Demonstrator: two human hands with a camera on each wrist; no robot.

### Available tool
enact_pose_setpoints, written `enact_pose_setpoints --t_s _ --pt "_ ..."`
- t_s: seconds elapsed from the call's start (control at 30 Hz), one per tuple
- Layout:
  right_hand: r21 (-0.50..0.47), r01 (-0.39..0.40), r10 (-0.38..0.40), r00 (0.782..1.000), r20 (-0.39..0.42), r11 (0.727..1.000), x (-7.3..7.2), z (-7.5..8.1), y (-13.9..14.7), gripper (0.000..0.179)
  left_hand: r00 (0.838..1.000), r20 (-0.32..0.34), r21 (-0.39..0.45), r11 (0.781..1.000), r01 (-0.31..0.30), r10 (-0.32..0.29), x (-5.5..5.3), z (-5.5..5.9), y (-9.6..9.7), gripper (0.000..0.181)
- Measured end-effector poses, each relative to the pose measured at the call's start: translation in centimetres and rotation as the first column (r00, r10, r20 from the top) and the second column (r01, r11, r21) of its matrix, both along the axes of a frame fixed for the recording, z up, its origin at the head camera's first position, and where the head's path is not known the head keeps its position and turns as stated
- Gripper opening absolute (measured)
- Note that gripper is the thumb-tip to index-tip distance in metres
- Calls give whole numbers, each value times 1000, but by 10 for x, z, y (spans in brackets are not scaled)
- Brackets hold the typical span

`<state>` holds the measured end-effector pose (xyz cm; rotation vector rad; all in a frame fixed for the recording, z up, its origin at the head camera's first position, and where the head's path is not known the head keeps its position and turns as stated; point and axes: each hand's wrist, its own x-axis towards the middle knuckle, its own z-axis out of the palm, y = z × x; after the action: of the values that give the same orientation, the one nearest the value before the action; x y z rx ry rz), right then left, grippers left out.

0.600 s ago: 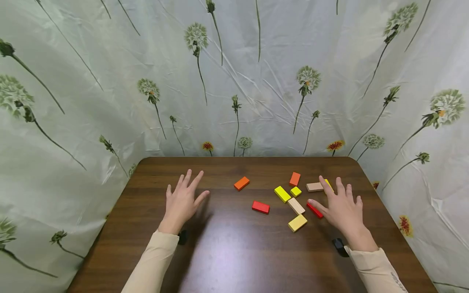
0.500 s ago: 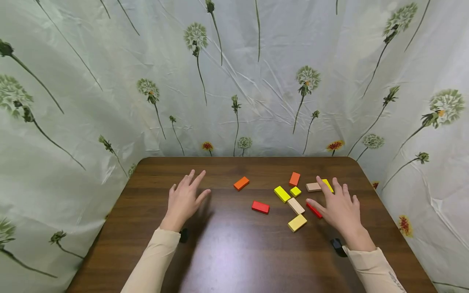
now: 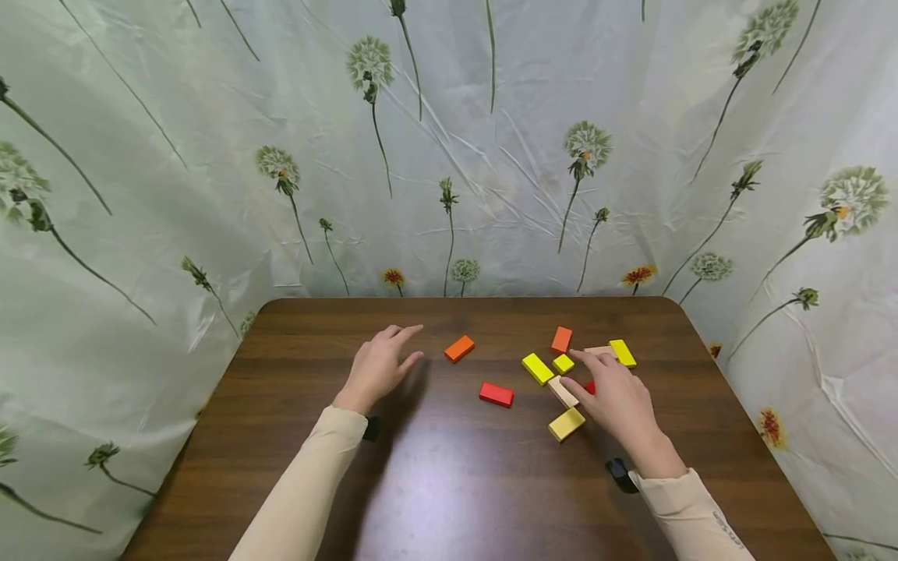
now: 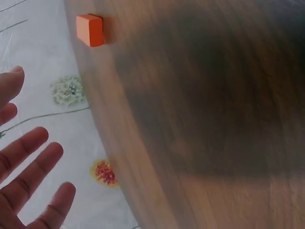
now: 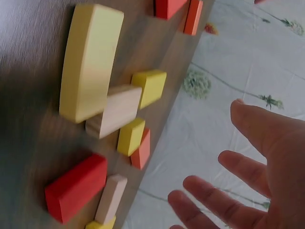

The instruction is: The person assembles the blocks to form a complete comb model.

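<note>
My left hand hovers over the left half of the table, fingers loosely extended toward an orange block lying apart to its right. Holding nothing, my right hand hangs above the cluster of wooden blocks with thumb and fingers spread. Beneath it a red block is mostly covered in the head view. Near its thumb lie a plain wood block and a pale yellow block. Just beyond are a long yellow block, a small yellow cube and an orange-red block.
Another red block lies near the table's middle. At the right rear, a yellow block touches a second plain wood block. A flower-printed curtain hangs behind the brown table.
Both hands have moved inward: the left to the right, nearer the orange block, and the right to the left, over the cluster. The blocks lie as before; the view has shifted slightly.
</note>
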<state>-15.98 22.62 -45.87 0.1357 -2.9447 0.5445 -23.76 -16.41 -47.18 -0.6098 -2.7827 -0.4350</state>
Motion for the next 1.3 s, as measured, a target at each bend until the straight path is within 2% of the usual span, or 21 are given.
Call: enact_pose_setpoints --t_s 0.2,0.33,0.57,0.83,1.03,1.3 --pt "-55 -24 27 997 69 998 -1 -5 -12 52 996 77 2 999 33 -33 -14 -6 13 50" --pt "-91 -61 68 995 73 994 -2 -12 -22 47 990 133 -7 999 44 -43 -22 -13 18 49" --pt "-120 -90 102 989 102 989 -5 -27 -43 42 983 161 -1 996 85 -84 -31 -23 26 46" --pt "-122 -115 131 983 129 986 -12 -41 -67 37 967 233 0 995 104 -101 -38 -31 28 45" --pt "-130 -142 156 983 98 981 -17 -49 -79 32 967 229 1 993 116 -113 -40 -34 30 38" --pt "-115 -113 125 987 101 987 -20 -59 -81 29 966 224 1 991 135 -132 -39 -42 37 36"
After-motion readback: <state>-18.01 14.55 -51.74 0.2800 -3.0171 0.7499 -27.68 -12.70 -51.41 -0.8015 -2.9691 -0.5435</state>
